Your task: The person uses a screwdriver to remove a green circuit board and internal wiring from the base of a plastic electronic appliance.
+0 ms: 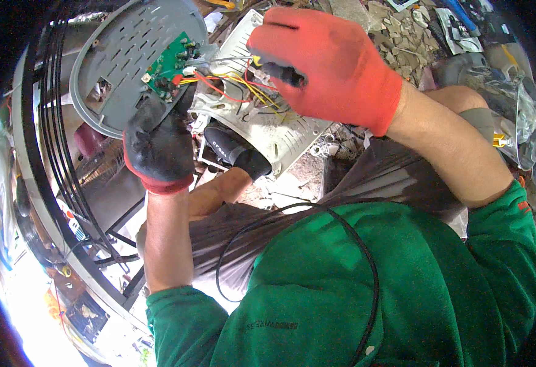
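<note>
My left hand (pixel 159 147), in a black-palmed red glove, is closed on the lower edge of a grey oval plastic cover (pixel 112 58) with slots. On the cover sits a green circuit board (pixel 168 66) with small parts. My right hand (pixel 335 67), in a red glove, grips a screwdriver (pixel 287 74) by its black and yellow handle. Its metal shaft reaches left to the board's right edge; the tip's exact contact is hard to make out. Red and yellow wires (pixel 252 88) run from the board toward a white slotted plastic casing (pixel 298 137) below.
A dark shoe (pixel 225 145) of mine is beside the white casing. Black metal bars (pixel 59 122) curve along the left. Broken rubble (pixel 396 43) covers the ground at the upper right, near clear plastic bags (pixel 519 119). A black cable (pixel 366 257) hangs across my green shirt.
</note>
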A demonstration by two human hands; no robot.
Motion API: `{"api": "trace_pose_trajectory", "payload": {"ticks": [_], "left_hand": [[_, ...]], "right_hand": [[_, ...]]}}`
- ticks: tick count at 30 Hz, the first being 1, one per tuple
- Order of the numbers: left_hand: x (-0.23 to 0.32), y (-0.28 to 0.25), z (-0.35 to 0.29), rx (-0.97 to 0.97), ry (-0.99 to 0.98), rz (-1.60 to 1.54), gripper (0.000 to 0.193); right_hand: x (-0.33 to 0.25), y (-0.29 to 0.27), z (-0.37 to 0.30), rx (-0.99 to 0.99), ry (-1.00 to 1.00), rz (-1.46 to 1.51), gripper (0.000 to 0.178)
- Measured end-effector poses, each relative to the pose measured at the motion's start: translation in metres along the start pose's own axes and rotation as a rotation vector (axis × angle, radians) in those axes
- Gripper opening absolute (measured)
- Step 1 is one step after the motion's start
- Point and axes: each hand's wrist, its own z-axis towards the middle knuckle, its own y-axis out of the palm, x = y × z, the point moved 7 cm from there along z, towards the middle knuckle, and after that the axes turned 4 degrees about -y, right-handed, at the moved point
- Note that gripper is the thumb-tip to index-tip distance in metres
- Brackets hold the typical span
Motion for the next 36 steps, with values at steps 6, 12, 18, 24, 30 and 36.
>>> {"api": "trace_pose_trajectory", "payload": {"ticks": [6, 12, 18, 24, 30, 36], "left_hand": [[-0.002, 0.015, -0.006, 0.0, -0.026, -0.011, 0.047], [-0.011, 0.015, -0.01, 0.087, -0.006, 0.048, 0.042], [-0.005, 0.015, -0.01, -0.055, 0.066, 0.027, 0.042], [-0.006, 0.019, -0.009, 0.046, -0.018, -0.023, 0.037], [0.009, 0.033, -0.002, 0.153, -0.019, 0.102, 0.042], [0.006, 0.026, -0.002, -0.078, -0.081, -0.308, 0.041]], "right_hand": [[0.017, -0.019, 0.008, 0.044, 0.221, 0.388, 0.027], [0.028, -0.009, -0.003, 0.013, 0.167, 0.237, 0.029], [0.033, 0.001, -0.002, -0.077, 0.274, 0.388, 0.021], [0.004, -0.008, 0.002, 0.088, -0.005, 0.002, 0.013], [0.0, -0.007, -0.001, 0.147, -0.081, 0.018, 0.02], [0.018, -0.018, 0.007, 0.09, 0.179, 0.495, 0.027]]}}
